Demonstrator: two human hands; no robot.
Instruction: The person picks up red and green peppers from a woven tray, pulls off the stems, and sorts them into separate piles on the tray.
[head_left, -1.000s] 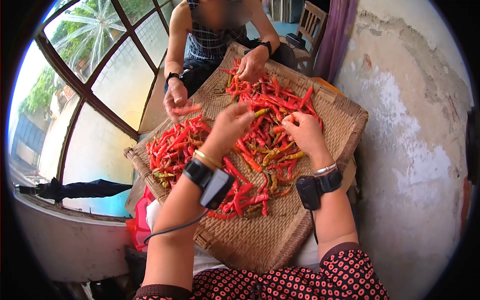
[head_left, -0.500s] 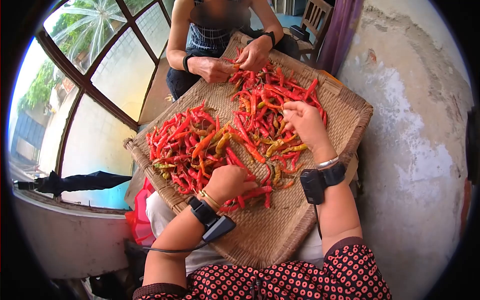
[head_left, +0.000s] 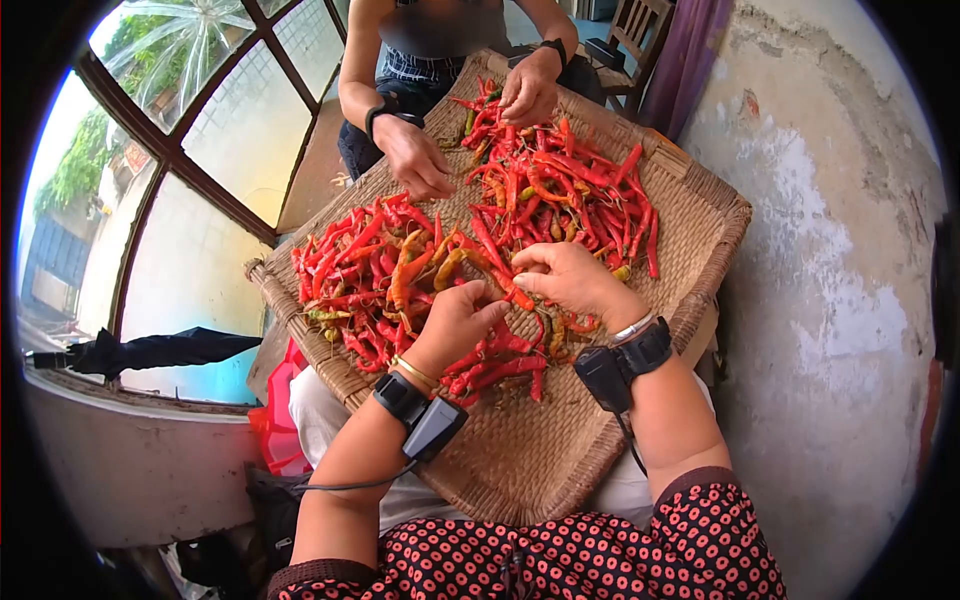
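A wide woven tray [head_left: 540, 470] rests across my lap, covered with red chillies [head_left: 560, 190], a few of them yellow-green. My left hand [head_left: 455, 325] and my right hand [head_left: 570, 280] meet over the tray's middle. Both pinch the same orange-red chilli [head_left: 508, 288] between their fingertips. Each wrist carries a black strapped device. More chillies [head_left: 350, 270] are heaped to the left of my hands. Across the tray a seated person has one hand [head_left: 415, 160] over the bare weave and the other hand [head_left: 530, 90] on the far chillies.
A large paned window [head_left: 200, 130] fills the left side, with a folded black umbrella [head_left: 150, 350] on its sill. A red bag [head_left: 275, 440] lies under the tray's left edge. A rough plastered wall [head_left: 830, 250] stands close on the right; a wooden chair [head_left: 640, 25] is behind.
My left hand dropped to the near chillies, then rose to meet my right hand, which came down and left towards me. The other person's hands shifted over the far chillies.
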